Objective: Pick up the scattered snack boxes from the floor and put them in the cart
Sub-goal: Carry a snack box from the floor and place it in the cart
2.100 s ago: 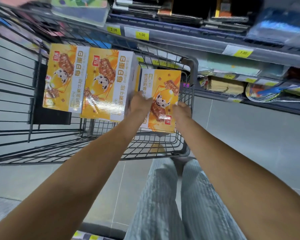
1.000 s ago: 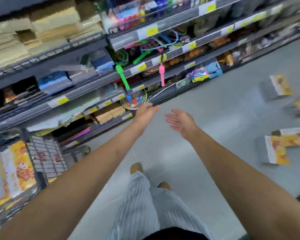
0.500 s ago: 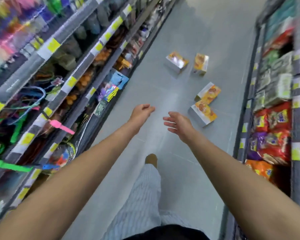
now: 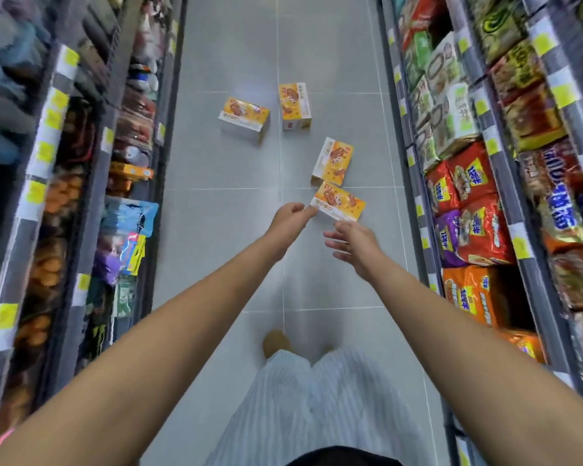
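Note:
Several orange-and-white snack boxes lie scattered on the grey tiled aisle floor ahead. The nearest box (image 4: 340,205) lies flat, with another box (image 4: 333,161) just beyond it. Two more sit farther off, one on the left (image 4: 245,119) and one on the right (image 4: 294,105). Both my arms stretch forward above the floor. My left hand (image 4: 289,217) has loosely curled fingers and holds nothing; it overlaps the nearest box's left corner in the view. My right hand (image 4: 352,242) has its fingers spread, just below that box. The cart is out of view.
Shelving lines both sides of the narrow aisle: a left shelf (image 4: 91,183) with mixed goods and a right shelf (image 4: 478,210) stacked with red, orange and green snack bags. My legs and one foot (image 4: 276,343) are below on the floor.
The view has swung from the cart, where both hands set a box down, to the aisle. Both empty hands now reach nearer the closest floor box.

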The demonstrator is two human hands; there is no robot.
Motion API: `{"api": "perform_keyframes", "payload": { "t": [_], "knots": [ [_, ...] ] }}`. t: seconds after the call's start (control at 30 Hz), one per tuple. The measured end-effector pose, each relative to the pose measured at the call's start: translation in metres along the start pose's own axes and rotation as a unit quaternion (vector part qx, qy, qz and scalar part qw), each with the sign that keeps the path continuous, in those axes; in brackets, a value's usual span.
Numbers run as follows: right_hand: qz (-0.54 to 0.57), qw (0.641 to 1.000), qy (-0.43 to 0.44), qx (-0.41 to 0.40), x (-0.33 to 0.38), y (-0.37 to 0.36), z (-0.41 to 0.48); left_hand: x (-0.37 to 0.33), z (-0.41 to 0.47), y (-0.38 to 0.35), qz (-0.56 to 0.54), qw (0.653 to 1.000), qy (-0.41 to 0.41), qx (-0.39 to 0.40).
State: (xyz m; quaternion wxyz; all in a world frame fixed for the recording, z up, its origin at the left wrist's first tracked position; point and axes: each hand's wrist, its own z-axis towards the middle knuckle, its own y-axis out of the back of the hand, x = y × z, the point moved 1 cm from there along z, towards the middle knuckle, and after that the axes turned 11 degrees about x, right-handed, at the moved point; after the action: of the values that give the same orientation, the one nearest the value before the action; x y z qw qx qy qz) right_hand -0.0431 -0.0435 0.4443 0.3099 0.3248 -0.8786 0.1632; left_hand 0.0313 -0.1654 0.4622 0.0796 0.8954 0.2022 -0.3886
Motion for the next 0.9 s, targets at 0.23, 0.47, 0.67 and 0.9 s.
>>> {"api": "perform_keyframes", "payload": {
  "t": [0.23,0.47,0.67,0.9],
  "knots": [
    [0.039,0.998,-0.018,-0.037,0.026,0.049,0.055,-0.038,0.070,-0.033,0.016,0.998,0.045,0.039],
    [0.056,0.997,-0.026,-0.035,0.090,0.106,0.123,-0.098,0.152,-0.056,0.022,0.996,0.080,0.034],
    [0.037,0.998,-0.042,-0.031,0.151,0.163,0.199,-0.138,0.242,-0.077,0.001,0.994,0.109,0.016],
    [-0.031,0.997,-0.051,-0.039,0.152,0.197,0.315,-0.105,0.352,-0.084,-0.050,0.988,0.143,-0.020]
  ]
}}
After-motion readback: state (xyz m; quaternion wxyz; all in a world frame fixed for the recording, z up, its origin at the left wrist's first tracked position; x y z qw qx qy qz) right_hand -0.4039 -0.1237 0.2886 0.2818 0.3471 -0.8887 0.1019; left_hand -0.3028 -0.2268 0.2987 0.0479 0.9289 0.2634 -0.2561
